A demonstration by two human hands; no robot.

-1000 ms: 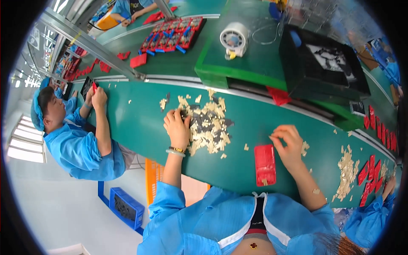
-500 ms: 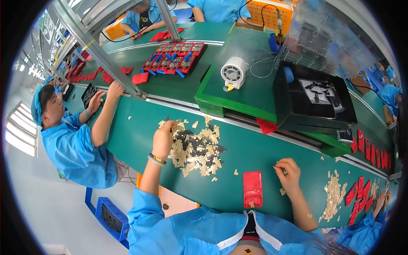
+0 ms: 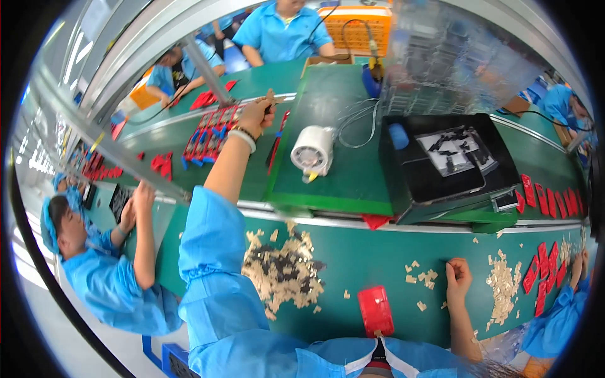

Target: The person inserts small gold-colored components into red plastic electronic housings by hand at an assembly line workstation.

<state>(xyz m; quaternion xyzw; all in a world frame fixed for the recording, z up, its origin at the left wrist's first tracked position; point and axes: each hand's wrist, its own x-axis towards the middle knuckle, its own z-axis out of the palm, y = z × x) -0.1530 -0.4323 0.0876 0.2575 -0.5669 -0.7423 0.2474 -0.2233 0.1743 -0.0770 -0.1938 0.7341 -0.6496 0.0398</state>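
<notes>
The largest change is at the left hand (image 3: 259,115): half a second ago it was at the pile (image 3: 277,268) of cream and dark pieces, and now it is stretched far across to 11 o'clock in the view, beyond the counter (image 3: 372,252). Its fingers are drawn together, but I cannot tell whether a small piece is gripped between them. From this hand, the red units (image 3: 211,135) with blue parts are near, at 8 o'clock, and the white fan (image 3: 312,151) is at 4 o'clock. The pile, between 6 and 7 o'clock, is now without any hand on it. The right hand (image 3: 459,277), at 4 o'clock, is loosely curled above the counter; I cannot tell if it is fully closed or holds something. Some scattered pieces (image 3: 431,275) at its 9 o'clock are now shown more openly than before. The red case (image 3: 374,303) remains on the counter at 5 o'clock, close to the person's chest, with a cream piece (image 3: 378,332) at its lower end. No hand touches this case, so in my judgement the work on it is paused while the left arm is extended.
</notes>
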